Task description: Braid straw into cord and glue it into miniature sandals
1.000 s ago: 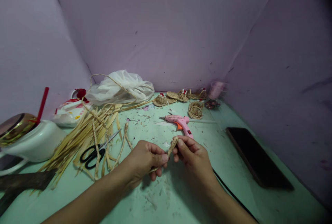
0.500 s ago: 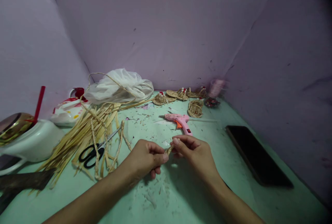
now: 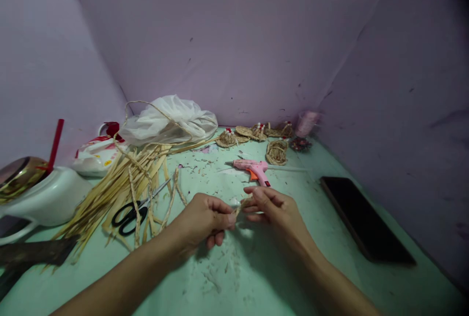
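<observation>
The left hand [image 3: 212, 221] pinches 1 braided strip [image 3: 237, 209] between thumb and fingers. The right hand [image 3: 269, 206] faces it with fingers parted, the strip's other end at its fingertips; whether they grip it, I cannot tell. The strip is held up between the 2 hands, above a pale green table [image 3: 176, 282] scattered with scraps too many to count.

Just beyond the right hand lies 1 pink glue gun [image 3: 252, 165], on its side, nozzle pointing left, with 1 orange trigger and 1 clear stick out of its back. To the left of the hands is 1 pair of scissors [image 3: 144, 212] with 2 black handle loops, among loose braids and beside 1 large bundle of flat straw strips [image 3: 106, 199], which I cannot count singly. 1 black phone [image 3: 366, 221] lies to the right.

Farther back are at least 4 small woven pieces [image 3: 277, 153], several bearing red and white beads. To their right stands 1 pink spool [image 3: 307, 124], with 1 heap of beads [image 3: 300, 145] just in front. To their left sits 1 white plastic bag [image 3: 172, 123]. At the left edge are 1 red-and-white packet [image 3: 97, 155], 1 white vessel [image 3: 62, 199], 1 gold container [image 3: 22, 179] and 1 red stick [image 3: 55, 145].
</observation>
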`<state>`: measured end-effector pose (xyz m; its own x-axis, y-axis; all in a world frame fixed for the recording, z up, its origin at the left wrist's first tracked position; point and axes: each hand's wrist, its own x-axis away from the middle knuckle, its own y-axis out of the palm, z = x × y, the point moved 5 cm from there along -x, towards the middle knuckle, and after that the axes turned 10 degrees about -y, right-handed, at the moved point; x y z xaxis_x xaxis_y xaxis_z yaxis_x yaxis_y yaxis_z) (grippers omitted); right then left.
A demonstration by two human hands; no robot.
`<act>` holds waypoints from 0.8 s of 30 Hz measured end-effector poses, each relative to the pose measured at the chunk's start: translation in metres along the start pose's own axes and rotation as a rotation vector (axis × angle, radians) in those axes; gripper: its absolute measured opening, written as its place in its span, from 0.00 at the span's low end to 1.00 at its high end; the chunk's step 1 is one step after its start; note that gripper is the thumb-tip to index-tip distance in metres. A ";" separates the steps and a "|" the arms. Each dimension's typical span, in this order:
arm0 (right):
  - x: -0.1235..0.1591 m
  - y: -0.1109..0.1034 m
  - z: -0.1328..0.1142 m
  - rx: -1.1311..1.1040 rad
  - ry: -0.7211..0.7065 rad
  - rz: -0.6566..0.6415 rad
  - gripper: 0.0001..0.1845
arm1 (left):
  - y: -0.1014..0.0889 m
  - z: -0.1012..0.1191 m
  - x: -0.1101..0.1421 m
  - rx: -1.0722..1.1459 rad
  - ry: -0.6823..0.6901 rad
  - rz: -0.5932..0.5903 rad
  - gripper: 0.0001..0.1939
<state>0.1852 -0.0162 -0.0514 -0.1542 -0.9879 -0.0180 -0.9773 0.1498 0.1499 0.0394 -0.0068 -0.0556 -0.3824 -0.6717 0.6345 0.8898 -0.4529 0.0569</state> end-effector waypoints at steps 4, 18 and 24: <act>0.000 0.002 -0.013 0.086 -0.173 -0.321 0.21 | -0.007 0.000 0.002 -0.035 -0.112 -0.167 0.10; 0.046 -0.038 0.021 0.530 -0.127 -0.222 0.09 | 0.008 -0.004 0.005 -0.719 0.280 0.141 0.10; 0.049 -0.032 0.019 0.771 -0.305 -0.311 0.08 | 0.022 0.004 0.019 -0.997 0.464 0.142 0.05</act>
<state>0.2064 -0.0687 -0.0755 0.2104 -0.9510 -0.2265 -0.7902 -0.0290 -0.6122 0.0530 -0.0271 -0.0397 -0.5350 -0.8148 0.2236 0.4138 -0.4834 -0.7715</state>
